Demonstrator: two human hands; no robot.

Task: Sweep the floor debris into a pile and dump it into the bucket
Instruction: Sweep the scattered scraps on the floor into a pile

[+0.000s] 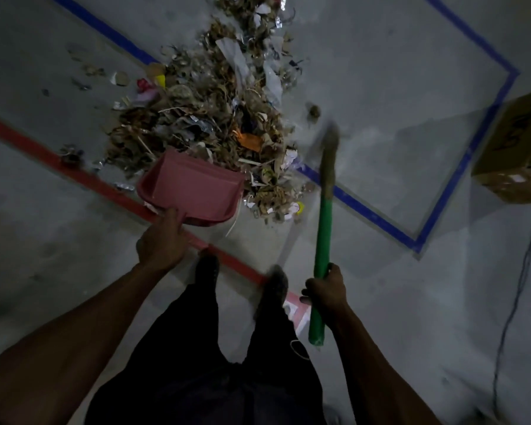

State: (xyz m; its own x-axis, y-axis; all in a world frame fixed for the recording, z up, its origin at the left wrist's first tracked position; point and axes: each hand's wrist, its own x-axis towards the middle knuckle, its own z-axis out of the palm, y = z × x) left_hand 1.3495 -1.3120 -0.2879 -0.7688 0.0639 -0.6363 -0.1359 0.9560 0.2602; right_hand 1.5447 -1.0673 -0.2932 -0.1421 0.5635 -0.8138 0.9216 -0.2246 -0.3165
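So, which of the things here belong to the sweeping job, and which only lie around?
For the job:
- debris pile
- pink dustpan, held by the left hand
- green-handled broom, held by the right hand

Just lying about:
- cardboard box
- cable
- blue tape and red tape lines

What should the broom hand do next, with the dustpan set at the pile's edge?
Probably sweep the broom leftward, pushing debris into the pink dustpan. The left hand holds it empty against the pile; the right hand has the broom head raised beside it.
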